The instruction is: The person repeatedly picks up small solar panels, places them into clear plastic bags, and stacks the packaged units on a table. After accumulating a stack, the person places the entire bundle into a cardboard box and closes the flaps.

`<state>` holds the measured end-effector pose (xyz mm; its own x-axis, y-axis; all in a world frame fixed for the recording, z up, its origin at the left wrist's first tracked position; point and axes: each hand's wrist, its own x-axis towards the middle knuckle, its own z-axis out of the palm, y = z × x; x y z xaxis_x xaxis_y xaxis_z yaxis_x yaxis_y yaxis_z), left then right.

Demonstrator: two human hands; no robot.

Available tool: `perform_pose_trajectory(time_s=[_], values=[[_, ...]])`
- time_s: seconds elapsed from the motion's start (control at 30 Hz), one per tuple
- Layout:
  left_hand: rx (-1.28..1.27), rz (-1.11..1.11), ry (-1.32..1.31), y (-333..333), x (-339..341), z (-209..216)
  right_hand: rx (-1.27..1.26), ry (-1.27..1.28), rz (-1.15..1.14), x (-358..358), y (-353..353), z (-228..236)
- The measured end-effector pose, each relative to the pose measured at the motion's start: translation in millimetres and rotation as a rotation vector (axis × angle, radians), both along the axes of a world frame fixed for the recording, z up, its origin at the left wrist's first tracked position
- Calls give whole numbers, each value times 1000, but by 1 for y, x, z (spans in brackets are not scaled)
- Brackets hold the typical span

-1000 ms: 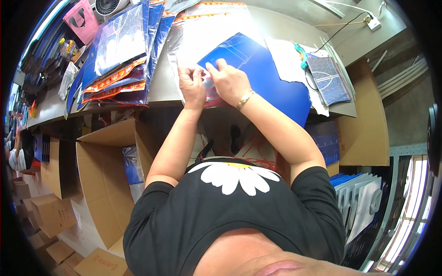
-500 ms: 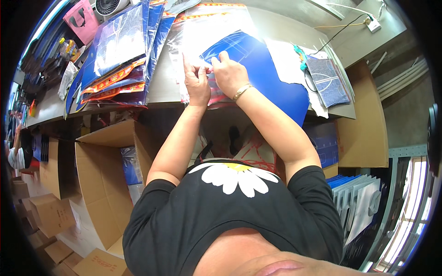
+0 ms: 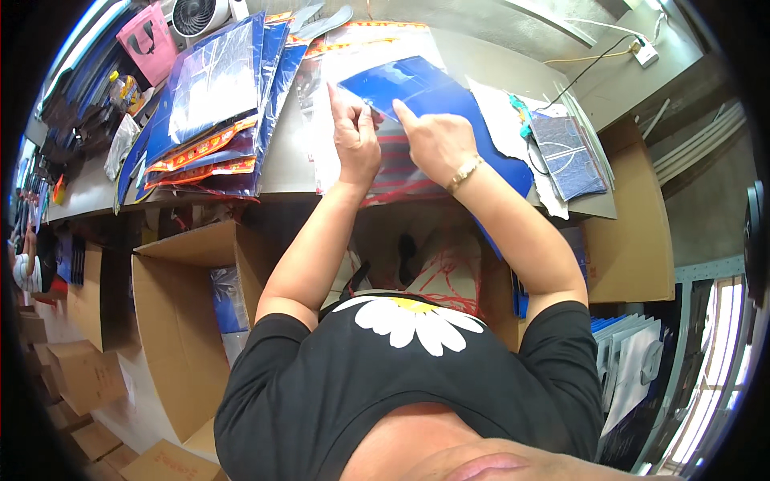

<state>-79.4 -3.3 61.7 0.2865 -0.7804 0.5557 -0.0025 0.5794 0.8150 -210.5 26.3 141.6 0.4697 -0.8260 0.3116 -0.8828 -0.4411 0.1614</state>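
Note:
A glossy blue sheet (image 3: 417, 80) lies across clear plastic bags (image 3: 393, 172) on the table in front of me. My left hand (image 3: 357, 140) is at its left edge, with the index finger stretched forward and the thumb and other fingers closed at that edge. Over the sheet's middle, my right hand (image 3: 441, 144) points its index finger towards the left hand. Its other fingers are curled under, and whatever they may hold is hidden. Red stripes show through the clear plastic between my wrists. The sheet's right part runs beneath my right forearm and hangs past the table edge.
A stack of bagged blue folders (image 3: 212, 88) stands on the left, with a pink bag (image 3: 147, 44) and a fan (image 3: 196, 14) behind it. To the right are torn white paper (image 3: 493, 112) and a denim-patterned piece (image 3: 568, 156). An open cardboard box (image 3: 180, 321) sits below the table's left side.
My right hand has moved right and nearer to me, away from the left hand, and its index finger now stretches out. The blue sheet's near part has shifted and hangs lower.

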Motion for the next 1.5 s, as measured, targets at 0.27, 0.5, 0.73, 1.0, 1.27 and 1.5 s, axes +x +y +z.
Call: perform_pose_trajectory(time_s=[0.27,0.5,0.73,1.0,1.27,1.5], values=[[474,-428,780,-35,35,16,108,-36,17,56,7,4],[362,-486,578,-34,97,55,-188,-441,103,-3,24,50],[781,-794,504,-56,130,10,630,-1575,-286,-127,-31,30],[925,-694,394,-12,125,-53,988,-2052,-231,-123,-6,-78],[785,-715,190,88,131,-26,1001,-1817,-167,-119,82,-98],[1077,-750,237,112,153,-45,1267,-2126,-100,-117,116,-110]])
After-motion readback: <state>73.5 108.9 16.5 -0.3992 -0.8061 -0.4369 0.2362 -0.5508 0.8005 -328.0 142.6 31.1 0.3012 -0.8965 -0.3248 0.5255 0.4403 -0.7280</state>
